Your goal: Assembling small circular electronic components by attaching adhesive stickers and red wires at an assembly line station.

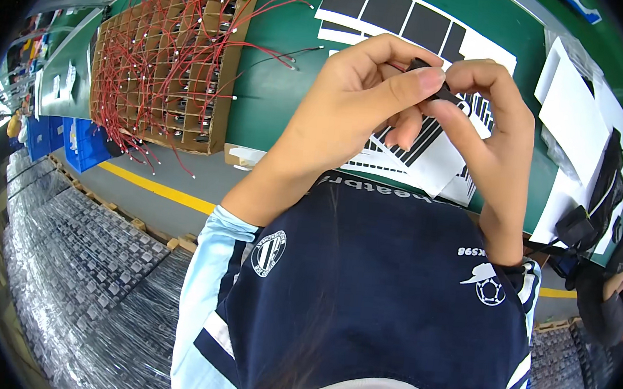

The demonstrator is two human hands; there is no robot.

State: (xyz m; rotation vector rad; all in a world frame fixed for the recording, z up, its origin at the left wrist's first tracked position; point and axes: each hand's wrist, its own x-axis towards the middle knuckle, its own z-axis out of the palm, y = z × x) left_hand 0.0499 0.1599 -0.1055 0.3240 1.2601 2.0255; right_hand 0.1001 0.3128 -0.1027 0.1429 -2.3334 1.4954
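A small black part (432,78) is pinched between the fingertips of the left hand (362,103) and the right hand (489,128), which are brought together in the upper centre of the frame, above a green table (275,96). A cardboard grid tray (168,59) strung with red wires (194,17) is seen at the upper left, and white sheets with black bars (413,16) lie beneath the hands

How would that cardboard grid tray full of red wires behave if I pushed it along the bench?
The cardboard grid tray looks light and would probably slide easily on the green bench. Its thin walls may flex. The loose red wires hanging past its edges seem floppy and could snag or drag.
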